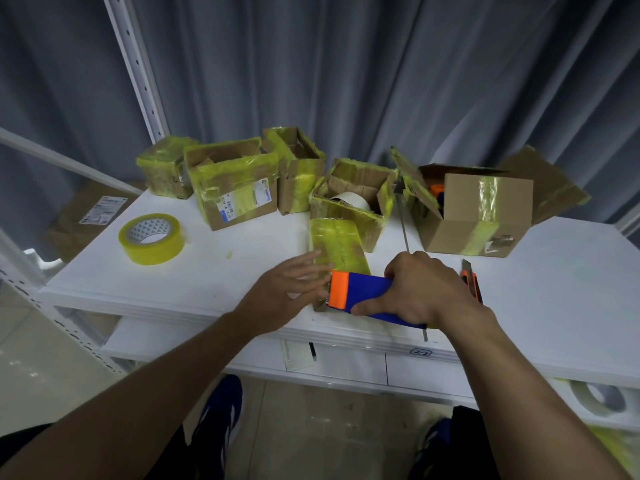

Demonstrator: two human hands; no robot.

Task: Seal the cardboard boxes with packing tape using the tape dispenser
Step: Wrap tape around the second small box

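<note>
A flat box wrapped in yellow tape (337,242) lies on the white table (221,268), near its front edge. My right hand (422,289) grips a blue and orange tape dispenser (360,294) laid across the near end of that box. My left hand (291,289) rests with straight fingers on the box's left side, beside the dispenser's orange end. Several other cardboard boxes with yellow tape stand behind, among them an open one (351,199) with a white roll inside.
A yellow tape roll (152,239) lies at the left of the table. An orange utility knife (471,280) sits right of my right hand. A large open box (474,213) stands at the back right. A metal shelf post (138,64) rises behind.
</note>
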